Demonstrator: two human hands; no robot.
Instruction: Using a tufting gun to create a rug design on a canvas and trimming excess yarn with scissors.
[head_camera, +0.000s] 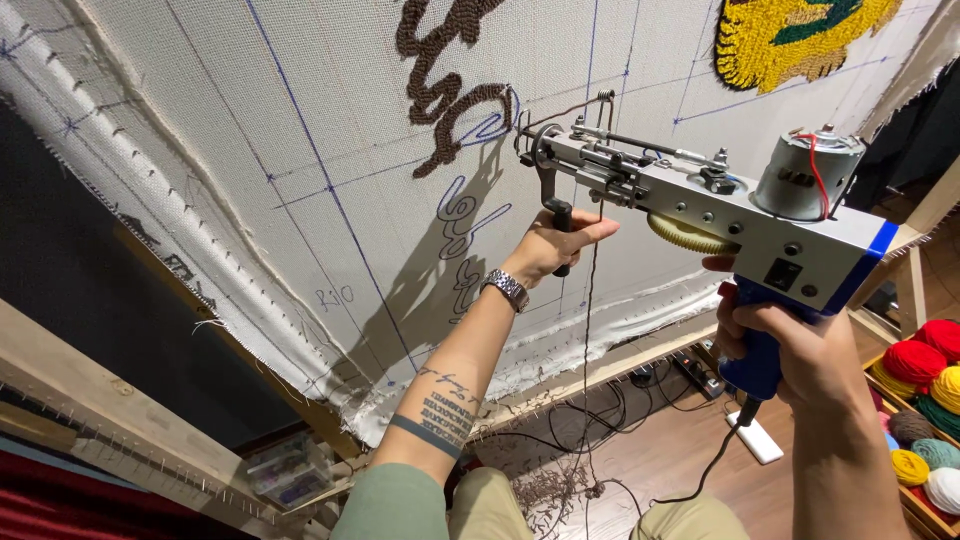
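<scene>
Right hand (800, 350) is wrapped tight on the gun's (700, 195) blue grip, left hand (555, 245) closed on the black front handle. Gun's nose sits at the cloth (250, 150), by the brown tufting (445, 95). Looks rigid and motor-heavy at the rear; keep both handles. Yarn (588, 340) hangs slack below.

cloth (300, 150) blocks ahead; open room below tufting gun (700, 190).
</scene>
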